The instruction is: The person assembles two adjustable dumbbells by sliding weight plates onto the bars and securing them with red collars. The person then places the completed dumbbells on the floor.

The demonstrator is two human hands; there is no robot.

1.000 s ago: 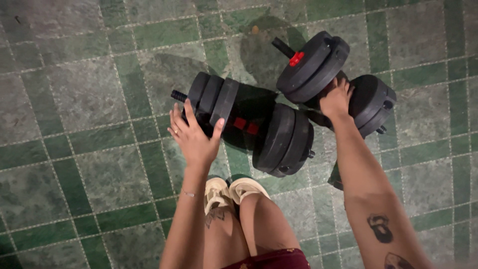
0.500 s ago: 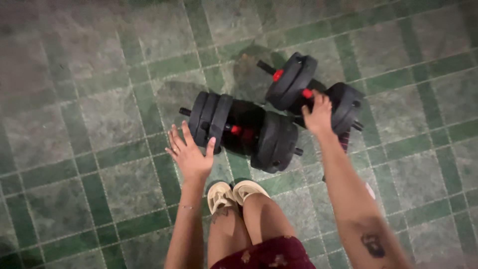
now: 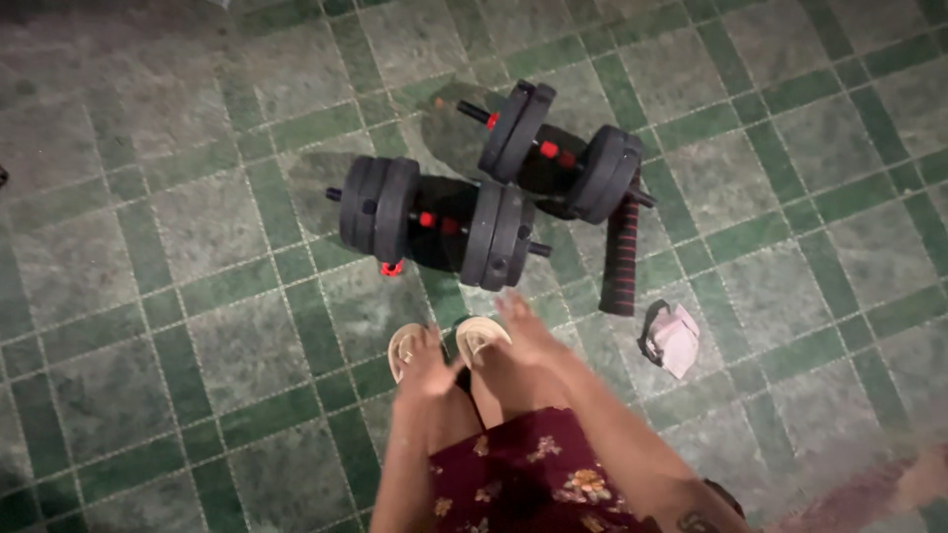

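hands, left (image 3: 427, 363) and right (image 3: 528, 331), open, grip empty, near two dumbbells (image 3: 434, 222).

2 black dumbbells lie on the green tiled floor (image 3: 197, 227): the near dumbbell (image 3: 439, 222) just ahead of the sandals (image 3: 444, 341), the far dumbbell (image 3: 563, 163) behind it. Both hands are empty and off the weights, the left hand (image 3: 427, 360) and right hand (image 3: 528, 331) blurred, seemingly open. A ribbed bar (image 3: 622, 257) and small pouch (image 3: 671, 339) lie to the right.
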